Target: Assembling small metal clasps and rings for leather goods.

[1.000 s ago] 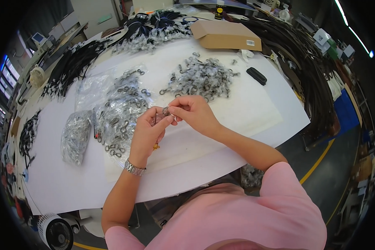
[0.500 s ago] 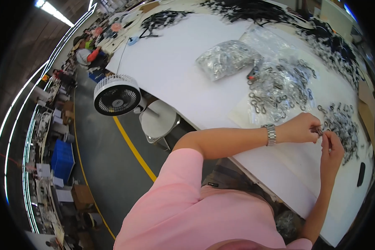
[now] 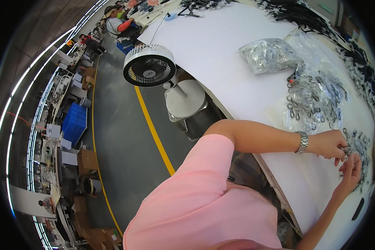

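Left hand [image 3: 331,143] pinches a small, glinting grey metal piece [image 3: 346,150], half-hidden, beside the grey metal-hook pile [image 3: 360,143]; right hand [image 3: 351,171] alongside, grip unclear!

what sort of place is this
Most likely a factory or workshop floor: small metal clasps heaped on the big white table, yellow lines marking the floor, and another person seated further along.

My pink shirt [image 3: 183,191] is matt, soft-looking cloth, and my watch [image 3: 303,142] is polished metal. The bulging bag [image 3: 268,55] is clear plastic, crinkled and glossy; the heaped hooks [image 3: 360,143] look like shiny grey metal. The white tabletop [image 3: 225,58] looks smooth and matt.
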The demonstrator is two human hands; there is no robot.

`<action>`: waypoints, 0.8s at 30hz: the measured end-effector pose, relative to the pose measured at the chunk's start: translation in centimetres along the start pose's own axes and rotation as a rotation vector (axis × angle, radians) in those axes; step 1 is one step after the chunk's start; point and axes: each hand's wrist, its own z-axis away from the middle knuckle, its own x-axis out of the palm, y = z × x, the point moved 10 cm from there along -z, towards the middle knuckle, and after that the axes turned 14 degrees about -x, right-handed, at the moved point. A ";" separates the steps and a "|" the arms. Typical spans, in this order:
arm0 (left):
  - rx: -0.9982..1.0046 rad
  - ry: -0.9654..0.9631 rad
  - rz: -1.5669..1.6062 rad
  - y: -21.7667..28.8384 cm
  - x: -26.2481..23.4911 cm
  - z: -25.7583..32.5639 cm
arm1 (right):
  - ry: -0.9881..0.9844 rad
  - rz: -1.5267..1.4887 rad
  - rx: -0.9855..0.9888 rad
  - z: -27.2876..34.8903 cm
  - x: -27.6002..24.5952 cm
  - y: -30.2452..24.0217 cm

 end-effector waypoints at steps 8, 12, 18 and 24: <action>-0.150 -0.122 0.056 -1.2 0.1 -0.9 | 0.078 -0.130 0.060 -0.3 2.8 -3.0; -0.163 -0.168 0.130 -1.6 0.3 -0.8 | 0.125 -0.286 0.119 -0.2 3.1 -2.3; -0.208 -0.151 0.114 -1.9 1.6 -1.1 | 0.166 -0.523 0.305 1.4 3.2 -0.6; -0.179 -0.153 0.152 -2.5 0.8 -1.7 | 0.070 -0.566 0.385 2.8 6.1 0.3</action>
